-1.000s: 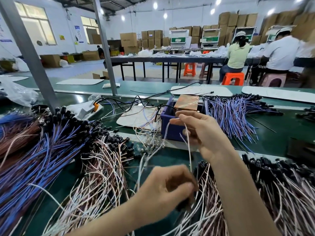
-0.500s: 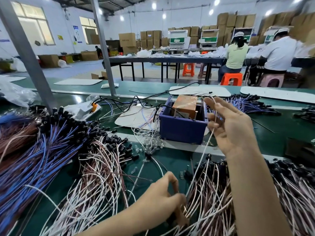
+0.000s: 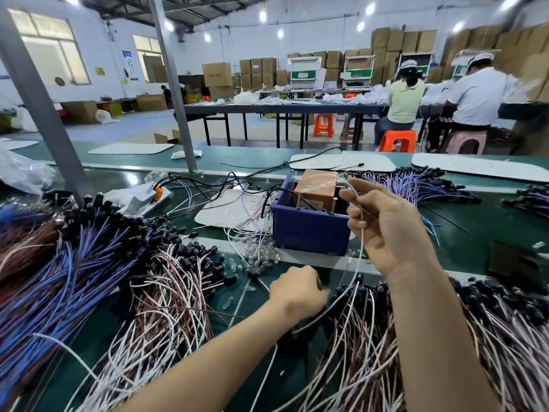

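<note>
My right hand (image 3: 389, 224) is raised in front of the blue bin (image 3: 309, 230) and pinches the upper end of a thin white wire (image 3: 358, 263) between thumb and fingers. The wire hangs down to my left hand (image 3: 297, 292), which is curled low over the green table (image 3: 261, 361) and grips the wire's lower part near a black connector. A brown box (image 3: 316, 188) with metal pins stands inside the bin. Pink-and-white wires with black plugs (image 3: 166, 298) lie piled under and beside both arms.
Blue wire bundles (image 3: 59, 281) fill the left side, more blue wires (image 3: 416, 182) lie behind the bin, and another pink-white pile (image 3: 505, 337) sits right. Small clear bulbs (image 3: 261, 257) are scattered before the bin. A grey post (image 3: 38, 96) rises left. Two seated workers (image 3: 405, 99) face away.
My right hand has lifted from the bin's front to the right and up, drawing the white wire taut. My left hand has moved forward and up from the table's near edge.
</note>
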The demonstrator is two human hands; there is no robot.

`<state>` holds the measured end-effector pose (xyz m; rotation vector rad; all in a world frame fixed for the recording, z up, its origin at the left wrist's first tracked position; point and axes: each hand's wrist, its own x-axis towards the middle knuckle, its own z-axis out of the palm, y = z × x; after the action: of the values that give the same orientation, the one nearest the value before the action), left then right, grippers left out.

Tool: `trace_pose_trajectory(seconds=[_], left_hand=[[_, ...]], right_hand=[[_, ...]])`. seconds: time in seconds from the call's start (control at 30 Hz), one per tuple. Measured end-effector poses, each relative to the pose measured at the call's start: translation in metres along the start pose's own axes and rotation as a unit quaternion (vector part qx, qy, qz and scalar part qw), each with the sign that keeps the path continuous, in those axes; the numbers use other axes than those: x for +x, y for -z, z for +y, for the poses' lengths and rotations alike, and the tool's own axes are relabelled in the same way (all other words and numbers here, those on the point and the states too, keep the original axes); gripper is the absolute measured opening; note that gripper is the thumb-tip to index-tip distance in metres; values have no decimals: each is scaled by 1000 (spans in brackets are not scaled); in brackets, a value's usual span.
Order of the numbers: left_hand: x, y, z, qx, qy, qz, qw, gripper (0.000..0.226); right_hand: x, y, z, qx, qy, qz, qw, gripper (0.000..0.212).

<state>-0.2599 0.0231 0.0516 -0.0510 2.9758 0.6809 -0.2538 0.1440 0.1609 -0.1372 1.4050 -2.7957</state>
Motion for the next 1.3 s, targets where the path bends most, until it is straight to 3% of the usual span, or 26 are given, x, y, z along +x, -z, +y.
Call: trace_pose_trajectory(seconds=[0.3,0.43,0.5,0.57,0.7,0.73,0.87,0.93,1.0,1.13,1.3], left_hand=[[41,-5,18,-140,-12,-41,989,33],[45,-6,22,-279,-16,-76,957,17],[45,2,23,-404,-20,-31,914,11],[42,15,22,-535,-30,-8,845,10],[33,35,15,-701,-93,-79,702,14],[33,37,14,-723,-101,-92,677,15],[36,47,10,-764,-98,-92,631,17],[38,54,7,-766,-105,-63,631,18],[38,58,4,-747,-124,-32,653,19],[29,59,9,-634,-199,-44,746,16],[26,71,16,-525,-206,-74,823,15]], right_hand=[[7,10,-1,13,3,24,1000,28],[11,15,3,17,-3,30,999,27],[15,20,4,14,-2,47,999,27],[18,26,5,8,-4,71,997,27],[24,38,10,-19,-16,108,994,28],[25,42,11,-42,-18,114,992,28],[28,48,16,-187,-45,109,975,28],[30,48,20,-258,-61,88,960,28],[31,47,25,-318,-69,66,943,28],[34,41,29,-298,-17,65,952,37],[31,35,31,-270,-6,6,963,38]])
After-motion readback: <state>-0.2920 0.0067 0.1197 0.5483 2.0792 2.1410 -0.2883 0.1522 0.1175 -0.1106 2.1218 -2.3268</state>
